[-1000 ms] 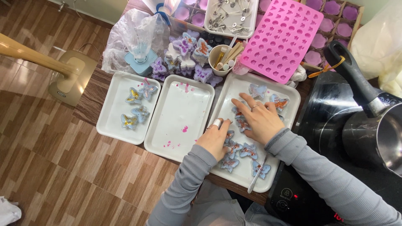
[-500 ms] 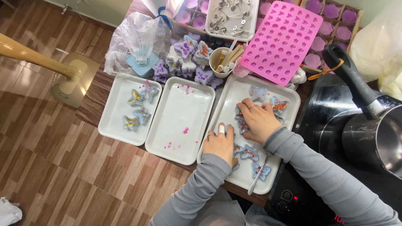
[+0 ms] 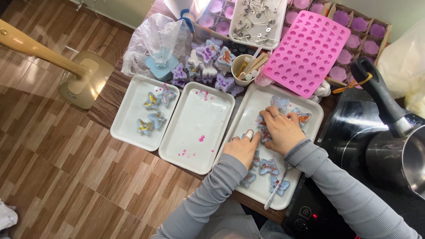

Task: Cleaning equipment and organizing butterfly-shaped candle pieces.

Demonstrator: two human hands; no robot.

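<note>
Both my hands are over the right-hand white tray (image 3: 254,101), which holds several pale blue butterfly-shaped pieces (image 3: 268,167) with orange glitter. My left hand (image 3: 243,149) rests with its fingers pinched at one butterfly near the tray's left side; a white band wraps one finger. My right hand (image 3: 283,129) lies with curled fingers on a cluster of butterflies in the tray's middle. Whether either hand has lifted a piece I cannot tell. A metal spoon (image 3: 277,187) lies at the tray's near edge.
An empty pink-spattered tray (image 3: 197,126) sits in the middle, and a left tray (image 3: 128,119) holds several gold-glittered butterflies. Behind are purple butterflies (image 3: 206,59), a cup of sticks (image 3: 245,68), a pink silicone mould (image 3: 307,53) and wick tray (image 3: 259,20). A pot (image 3: 400,146) stands on the cooktop at right.
My right hand's fingers have curled in from flat and spread. My left hand slid a little toward the tray's middle. The view has shifted slightly.
</note>
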